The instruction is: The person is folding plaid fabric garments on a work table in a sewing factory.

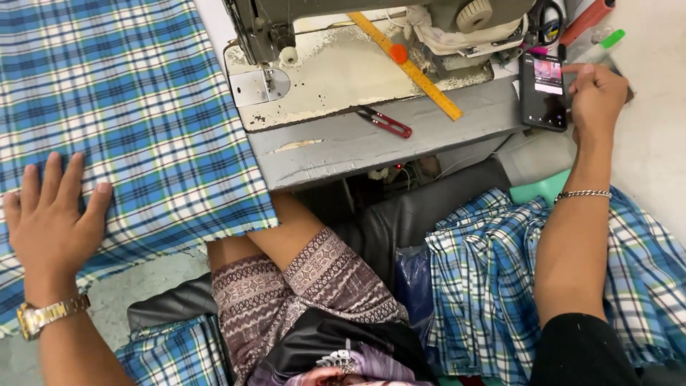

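My left hand (pixel 51 221) lies flat, fingers spread, on a blue, white and green plaid cloth (pixel 128 107) spread over the left of the sewing table. A gold watch sits on that wrist. My right hand (pixel 594 96) reaches to the far right and touches a black smartphone (pixel 543 93) with a lit screen, thumb on its edge. A silver chain bracelet is on that wrist. Between the hands stands a worn sewing machine (pixel 336 57) with its needle plate (pixel 259 86) bare.
A yellow ruler (pixel 414 68) and red-handled thread snips (pixel 386 121) lie on the grey table (pixel 371 146). More plaid cloth (pixel 486 279) is piled at my right side. My patterned shorts and bare knee are under the table edge.
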